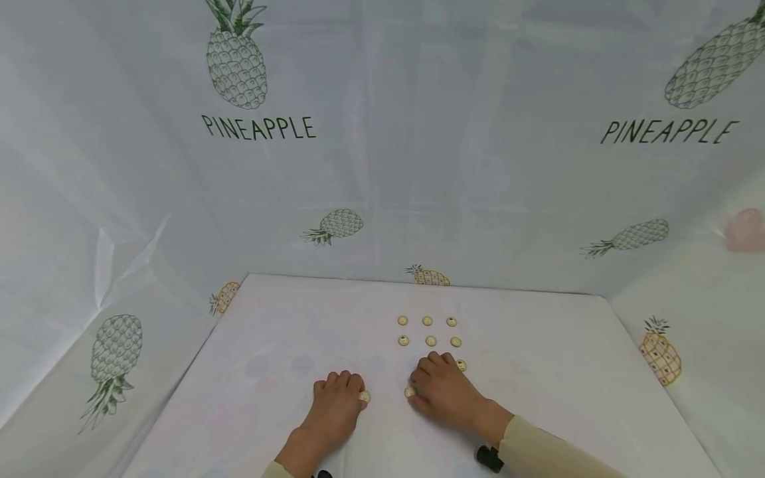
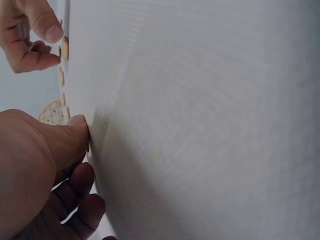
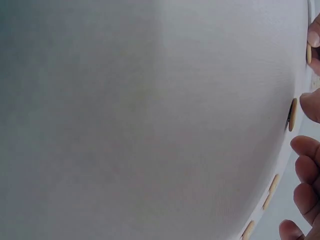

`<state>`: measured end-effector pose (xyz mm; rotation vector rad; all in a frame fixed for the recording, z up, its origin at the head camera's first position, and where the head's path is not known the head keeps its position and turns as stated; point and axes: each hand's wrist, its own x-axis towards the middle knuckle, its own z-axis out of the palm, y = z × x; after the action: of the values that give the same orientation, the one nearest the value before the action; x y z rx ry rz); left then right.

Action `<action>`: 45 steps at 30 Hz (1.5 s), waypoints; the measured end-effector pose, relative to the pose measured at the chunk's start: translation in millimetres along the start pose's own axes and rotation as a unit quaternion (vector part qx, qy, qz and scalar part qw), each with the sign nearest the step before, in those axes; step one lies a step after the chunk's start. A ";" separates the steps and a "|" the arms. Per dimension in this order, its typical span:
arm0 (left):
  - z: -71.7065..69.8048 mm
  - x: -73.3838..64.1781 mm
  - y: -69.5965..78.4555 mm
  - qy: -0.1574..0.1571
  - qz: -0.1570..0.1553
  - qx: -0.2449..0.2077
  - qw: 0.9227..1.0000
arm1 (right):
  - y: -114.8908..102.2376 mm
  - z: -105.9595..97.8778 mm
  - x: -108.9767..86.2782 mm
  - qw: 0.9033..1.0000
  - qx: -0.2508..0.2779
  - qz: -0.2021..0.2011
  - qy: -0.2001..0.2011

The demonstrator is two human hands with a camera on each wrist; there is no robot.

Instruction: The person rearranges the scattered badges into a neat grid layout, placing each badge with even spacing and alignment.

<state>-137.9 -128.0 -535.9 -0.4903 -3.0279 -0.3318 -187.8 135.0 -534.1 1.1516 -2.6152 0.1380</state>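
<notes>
My left hand (image 1: 336, 406) pinches a small round wooden disc (image 1: 364, 396) at the table surface, between thumb and index finger. In the right wrist view that disc (image 3: 309, 52) stands on edge or tilted; I cannot tell which. To its right, my right hand (image 1: 445, 392) hovers with loosely bent fingers around another disc (image 1: 410, 392). In the right wrist view this disc (image 3: 293, 115) lies near the table, with the thumb (image 3: 311, 106) just above it and a small gap to the index finger. Dark marks on the discs are too small to read.
Beyond my right hand, several like discs (image 1: 431, 341) lie in rows of three, and one more disc (image 1: 461, 365) sits beside its knuckles. The white table (image 1: 538, 372) reaches back to a hanging pineapple-print sheet (image 1: 454, 186). A black wrist device (image 1: 490, 458) shows below the right sleeve.
</notes>
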 end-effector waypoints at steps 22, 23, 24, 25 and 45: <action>2.9 -1.2 -2.0 -0.005 -0.001 0.004 1.000 | 4.7 2.1 5.6 0.999 0.010 0.020 -0.026; 3.3 -1.1 -2.3 -0.005 0.000 0.004 1.000 | 7.8 0.5 5.0 0.999 0.014 0.025 -0.024; 3.4 -1.0 -2.4 -0.005 0.000 0.003 1.000 | 11.4 -1.2 4.4 0.999 0.017 0.030 -0.022; 3.8 -0.8 -2.6 -0.006 0.000 0.002 1.000 | 15.4 -3.3 3.5 0.999 0.020 0.034 -0.018; 5.8 2.3 -4.4 -0.015 0.005 0.001 1.000 | 71.5 -7.2 -12.0 0.998 0.004 0.054 0.028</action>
<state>-141.6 -130.1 -542.2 -0.5147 -3.0532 -0.3245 -231.0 193.4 -529.0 0.9947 -2.6309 0.2006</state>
